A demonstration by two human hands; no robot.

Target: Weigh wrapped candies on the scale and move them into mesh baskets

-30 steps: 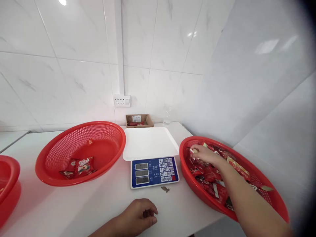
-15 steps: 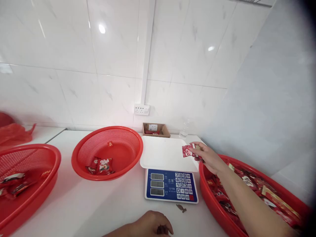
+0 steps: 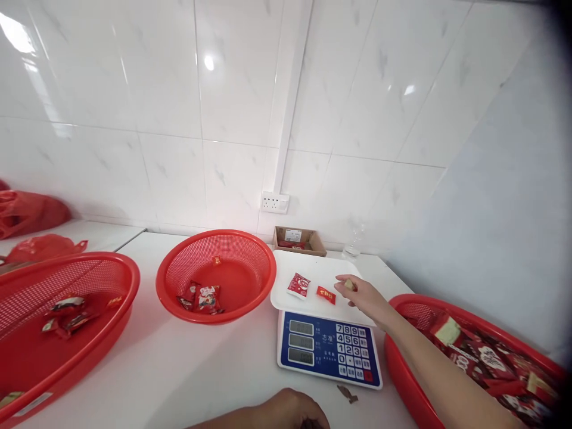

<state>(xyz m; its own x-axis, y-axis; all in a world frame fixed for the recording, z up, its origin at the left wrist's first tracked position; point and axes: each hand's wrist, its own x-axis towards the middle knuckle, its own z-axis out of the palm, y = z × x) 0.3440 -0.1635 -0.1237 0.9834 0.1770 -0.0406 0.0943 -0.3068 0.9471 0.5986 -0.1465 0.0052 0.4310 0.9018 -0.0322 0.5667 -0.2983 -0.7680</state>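
Over the right part of the white scale tray [image 3: 286, 301], my right hand [image 3: 364, 295] is closed on a small beige wrapped piece [image 3: 350, 285], mostly hidden by the fingers. Just left of it on the tray lie a small red-and-gold packet [image 3: 326, 294] and a larger red-and-white snack packet [image 3: 299, 285]. Below the tray is the scale's blue keypad panel [image 3: 328, 339] with three small displays. My left hand [image 3: 297, 411] rests at the bottom edge in front of the scale, fingers curled, with nothing visible in it; its lower part is cut off.
A red basket [image 3: 397, 357] full of snack packets stands at right. Two red baskets [image 3: 214, 319] [image 3: 129, 286] with a few packets are at left. A small cardboard box [image 3: 317, 243] and a clear plastic item [image 3: 352, 249] sit behind. A brown scrap [image 3: 347, 394] lies before the scale.
The red packet that was in my right hand now lies on the tray, along with a small red-and-gold one. The view has shifted left. My left hand stays in front of the scale.
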